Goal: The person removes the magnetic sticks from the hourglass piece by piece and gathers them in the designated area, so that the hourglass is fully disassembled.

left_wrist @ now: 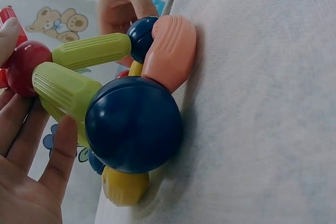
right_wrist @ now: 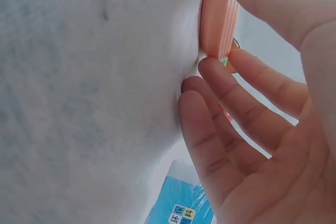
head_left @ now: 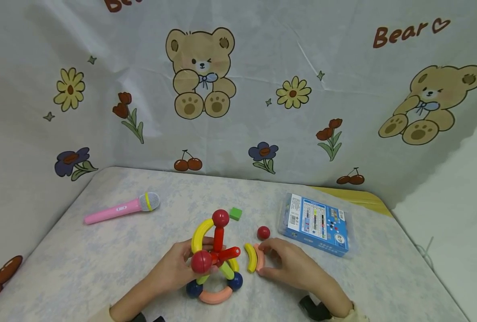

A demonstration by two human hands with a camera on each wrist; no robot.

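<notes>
My left hand (head_left: 173, 269) holds a magnetic ball-and-rod construction (head_left: 218, 239) by its upper part, with red and dark blue balls joined by red, light green, yellow and salmon rods. In the left wrist view its dark blue ball (left_wrist: 134, 124) and curved salmon rod (left_wrist: 170, 51) are low on the table. My right hand (head_left: 293, 264) pinches a loose curved salmon rod (head_left: 260, 259) on the table, thumb at one end and a fingertip at the other. Beside that rod lies a curved yellow rod (head_left: 251, 258). A loose red ball (head_left: 263, 232) sits just beyond.
A green block (head_left: 235, 213) lies behind the construction. At the right is a blue boxed set (head_left: 316, 225) in clear plastic. A pink toy microphone (head_left: 121, 210) lies at the back left. A bear-print cloth (head_left: 238, 143) hangs behind the table.
</notes>
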